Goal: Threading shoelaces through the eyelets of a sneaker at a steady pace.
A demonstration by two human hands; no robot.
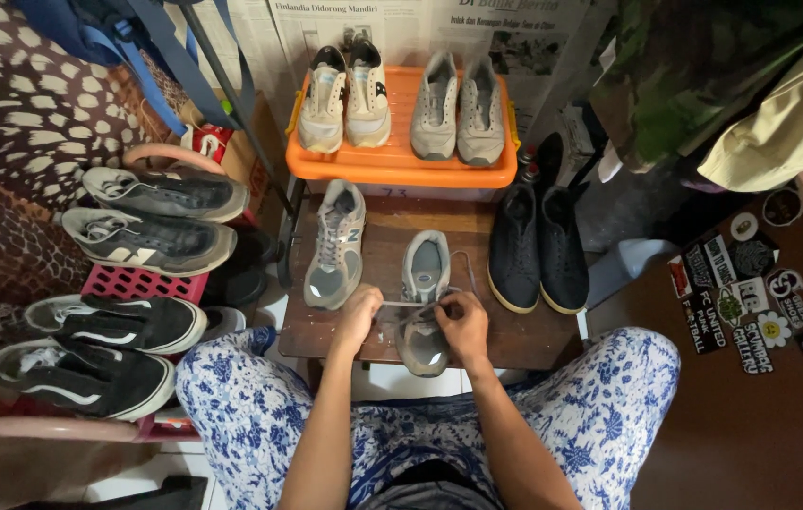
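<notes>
While both hands (411, 321) cover its laces, grey sneaker (423, 302) half hidden, grip unclear

An orange tray (392, 165) bears four sneakers; black shoes (536, 250) stand beside it.

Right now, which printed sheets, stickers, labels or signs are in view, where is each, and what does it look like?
Newspaper sheets: pasted on the wall behind the orange crate; off-white, black print, small photos.
Sticker cluster: on the brown surface at right; round, rectangular and flower shapes, mostly black, white, red.
Small marking: on the pale box front under the crate; dark on white.
No screens.
</notes>
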